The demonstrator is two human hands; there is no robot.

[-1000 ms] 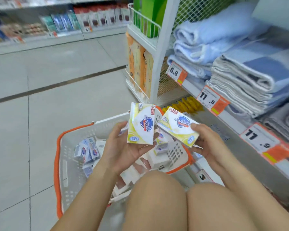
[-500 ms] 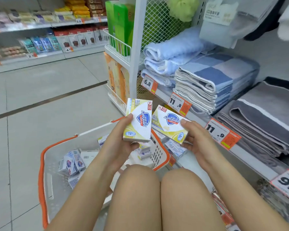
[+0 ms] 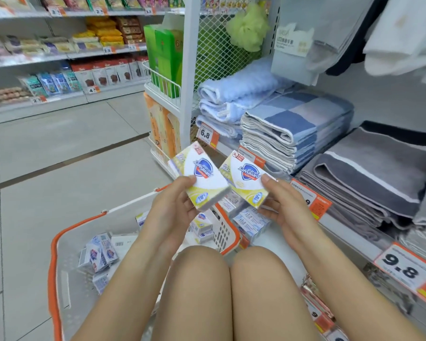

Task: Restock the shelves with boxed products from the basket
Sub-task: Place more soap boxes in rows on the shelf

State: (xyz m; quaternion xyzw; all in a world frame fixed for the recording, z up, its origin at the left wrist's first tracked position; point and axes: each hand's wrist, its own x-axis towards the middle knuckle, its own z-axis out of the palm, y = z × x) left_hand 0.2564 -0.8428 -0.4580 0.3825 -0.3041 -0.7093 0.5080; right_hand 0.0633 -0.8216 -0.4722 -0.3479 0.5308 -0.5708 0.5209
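Boxes, one pinched in each hand's grip — left hand (image 3: 169,212) holding the left soap box (image 3: 202,177), right hand (image 3: 284,205) the right soap box (image 3: 247,179) — have risen above the basket (image 3: 59,242) rim toward the shelf, ready for placing.

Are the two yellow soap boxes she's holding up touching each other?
Cannot tell. In the head view the box in the left hand overlaps the near edge of the box in the right hand, so no gap shows, but one may simply sit in front.

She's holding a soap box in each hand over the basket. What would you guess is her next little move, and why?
Probably lower the right hand and set its soap box on the low shelf, beside the boxes already standing there. The left hand holds a second box, above the basket.
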